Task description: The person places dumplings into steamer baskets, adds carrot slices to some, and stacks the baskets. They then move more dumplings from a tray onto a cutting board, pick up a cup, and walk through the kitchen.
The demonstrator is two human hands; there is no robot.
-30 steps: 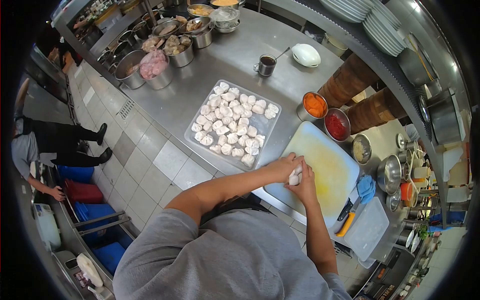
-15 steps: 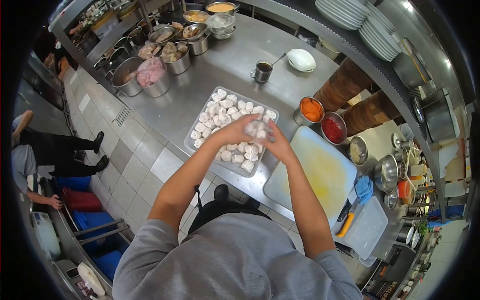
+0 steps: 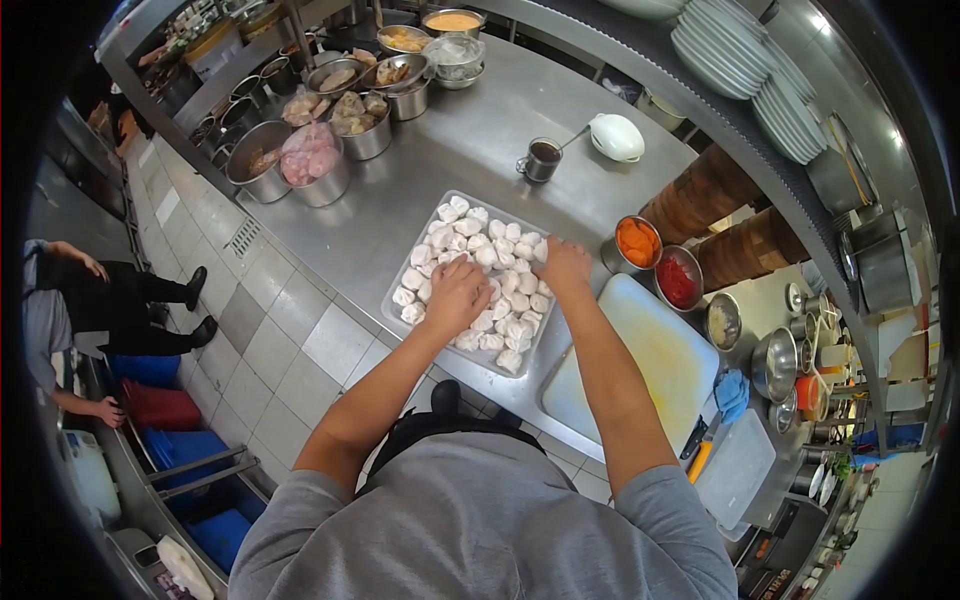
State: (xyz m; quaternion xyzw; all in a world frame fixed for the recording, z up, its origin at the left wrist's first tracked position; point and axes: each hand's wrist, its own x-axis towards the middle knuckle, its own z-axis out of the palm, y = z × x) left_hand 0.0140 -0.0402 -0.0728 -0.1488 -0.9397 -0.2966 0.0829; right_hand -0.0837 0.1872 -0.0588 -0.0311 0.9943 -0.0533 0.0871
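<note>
Flanking the tray of white dumplings on the worktop are a stained cutting board and, beyond, a mug. The left hand rests on dumplings, the right hand at the tray's edge; I cannot tell either grip's closure.

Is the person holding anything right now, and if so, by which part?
It cannot be told: the left hand is over the dumplings, the right hand at the edge of the tray, and any grip is hidden from view.
</note>
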